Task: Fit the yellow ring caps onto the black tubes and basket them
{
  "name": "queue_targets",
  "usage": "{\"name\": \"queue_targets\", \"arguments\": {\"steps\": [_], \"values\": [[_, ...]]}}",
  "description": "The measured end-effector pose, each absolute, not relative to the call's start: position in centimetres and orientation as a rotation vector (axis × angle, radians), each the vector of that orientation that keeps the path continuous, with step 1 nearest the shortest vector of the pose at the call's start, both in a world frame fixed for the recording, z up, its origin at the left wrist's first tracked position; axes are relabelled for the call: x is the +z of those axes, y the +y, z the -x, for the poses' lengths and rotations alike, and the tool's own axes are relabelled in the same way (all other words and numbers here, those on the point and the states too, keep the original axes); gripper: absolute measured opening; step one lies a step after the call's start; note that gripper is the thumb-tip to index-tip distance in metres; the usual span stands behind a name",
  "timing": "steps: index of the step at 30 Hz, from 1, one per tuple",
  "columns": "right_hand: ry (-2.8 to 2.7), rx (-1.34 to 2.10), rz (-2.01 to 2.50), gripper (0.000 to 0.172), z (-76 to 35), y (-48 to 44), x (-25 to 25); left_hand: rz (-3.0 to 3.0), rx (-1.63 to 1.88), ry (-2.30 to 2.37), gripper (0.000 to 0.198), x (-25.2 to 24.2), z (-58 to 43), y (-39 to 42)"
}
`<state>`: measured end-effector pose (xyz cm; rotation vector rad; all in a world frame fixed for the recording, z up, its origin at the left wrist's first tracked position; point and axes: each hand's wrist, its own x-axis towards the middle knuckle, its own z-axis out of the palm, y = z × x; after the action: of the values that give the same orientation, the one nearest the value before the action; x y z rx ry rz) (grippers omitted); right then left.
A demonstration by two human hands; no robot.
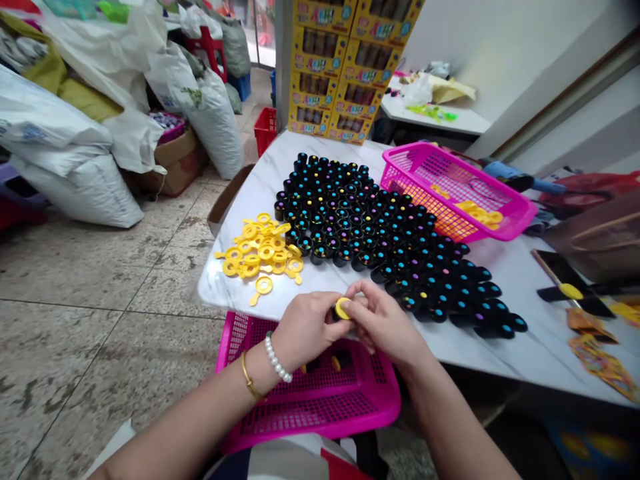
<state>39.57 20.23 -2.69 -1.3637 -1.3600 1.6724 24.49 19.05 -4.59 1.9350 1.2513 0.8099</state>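
Between my hands is a small black cup with a yellow ring-shaped piece [343, 309] on its top. My left hand [309, 325] is closed around the cup's side. With its thumb and fingers, my right hand [381, 319] pinches at the yellow piece. Both hands are just past the front table edge, above a pink basket [310, 420] holding a few black pieces with yellow parts. Ahead, many black cups [350, 220] with coloured dots stand packed together on the white table. To their left lies a pile of yellow ring pieces with tabs [263, 247].
A second pink basket [450, 190] with yellow pieces rests at the back right of the table [225, 280]. Stacked yellow boxes [330, 73] rise behind the cups. A phone-like dark slab [570, 280] lies at right. White sacks [75, 167] stand on the floor at left.
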Motion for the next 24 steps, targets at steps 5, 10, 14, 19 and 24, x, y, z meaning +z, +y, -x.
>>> {"name": "queue_targets", "arguments": {"steps": [5, 10, 14, 19, 24], "values": [[-1.491, 1.620, 1.357, 0.025, -39.6, 16.2, -3.1, -2.040, 0.696, 1.324, 0.057, -4.0, -22.3, 16.3], [-1.428, 1.701, 1.427, 0.026, -40.3, 11.5, -6.6, -2.151, 0.882, 1.804, 0.042, -4.3, -16.8, 13.3], [-1.661, 1.526, 1.553, 0.013, -41.1, 10.7, -9.8, -2.305, 0.889, 2.113, 0.030, -5.8, -14.3, 14.5], [-1.995, 0.812, 1.508, 0.011, -41.2, 11.1, -8.6, -2.564, 0.781, 1.857, 0.013, -6.5, -17.6, 15.5], [-2.067, 0.177, 1.380, 0.031, -41.1, 11.9, -6.3, -2.558, 0.677, 1.310, 0.017, -4.8, -24.1, 14.7]]}}
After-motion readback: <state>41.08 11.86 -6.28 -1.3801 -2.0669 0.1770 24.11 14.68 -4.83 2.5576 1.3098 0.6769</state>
